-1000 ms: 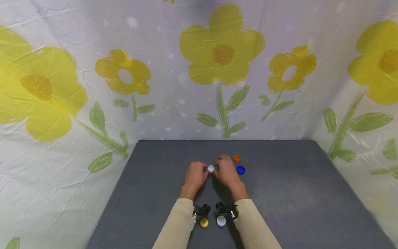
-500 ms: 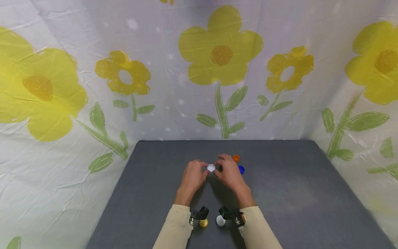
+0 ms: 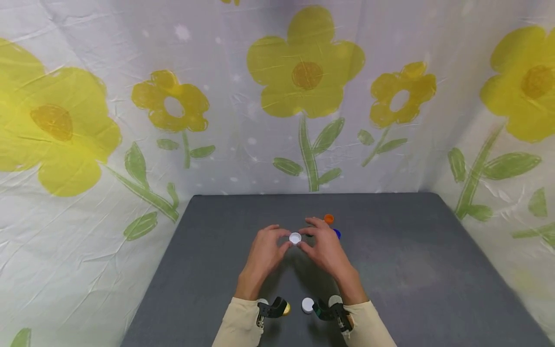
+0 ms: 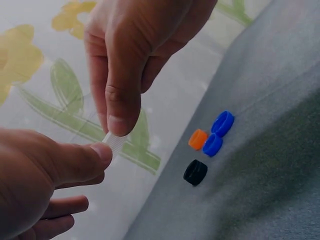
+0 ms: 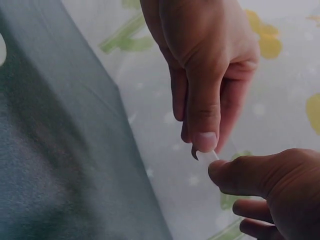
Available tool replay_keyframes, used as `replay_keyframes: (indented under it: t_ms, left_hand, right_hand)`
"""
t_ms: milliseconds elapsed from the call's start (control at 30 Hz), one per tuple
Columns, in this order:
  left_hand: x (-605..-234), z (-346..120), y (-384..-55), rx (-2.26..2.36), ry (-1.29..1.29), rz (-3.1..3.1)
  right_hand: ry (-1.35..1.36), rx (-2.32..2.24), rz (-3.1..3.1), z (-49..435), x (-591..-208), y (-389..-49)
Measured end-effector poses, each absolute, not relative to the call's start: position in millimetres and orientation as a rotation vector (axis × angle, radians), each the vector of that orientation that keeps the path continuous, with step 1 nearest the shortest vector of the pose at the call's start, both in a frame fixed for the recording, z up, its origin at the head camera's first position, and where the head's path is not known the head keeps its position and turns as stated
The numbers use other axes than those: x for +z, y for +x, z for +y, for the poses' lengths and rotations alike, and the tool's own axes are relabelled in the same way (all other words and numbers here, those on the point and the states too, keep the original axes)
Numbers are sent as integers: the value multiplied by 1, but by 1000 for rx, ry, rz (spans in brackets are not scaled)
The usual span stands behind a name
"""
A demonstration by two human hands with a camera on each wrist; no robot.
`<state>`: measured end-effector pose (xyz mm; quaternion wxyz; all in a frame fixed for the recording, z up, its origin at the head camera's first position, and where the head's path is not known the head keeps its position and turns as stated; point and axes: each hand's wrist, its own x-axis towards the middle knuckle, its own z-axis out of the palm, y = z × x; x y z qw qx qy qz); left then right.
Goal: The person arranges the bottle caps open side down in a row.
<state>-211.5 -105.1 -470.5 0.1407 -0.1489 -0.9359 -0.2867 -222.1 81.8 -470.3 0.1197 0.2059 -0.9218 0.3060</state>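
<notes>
The left hand and the right hand meet over the middle of the desk, both nearly closed at the fingertips. Each pinches the small white cap between thumb and finger, so it sits between the two hands, raised above the desk, its hollow side turned toward the head camera. Beyond the right hand lie an orange cap, two blue caps touching each other, and, slightly apart, a black cap. Nearer the person, between the wrists, a gold cap stands beside another white one, the gold partly hidden by the left wrist camera.
</notes>
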Motion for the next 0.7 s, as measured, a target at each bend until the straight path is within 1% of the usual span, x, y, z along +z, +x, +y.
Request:
replay_keyframes:
  t_ms: [267,700]
  left_hand:
    - [-472,-107,-202,-830,-467,-2720]
    - [-478,-107,-205,-800,-659,-2460]
  right_hand:
    - [620,978,-2696,83,-476,-213]
    - [558,1115,-2673,88,-473,-214]
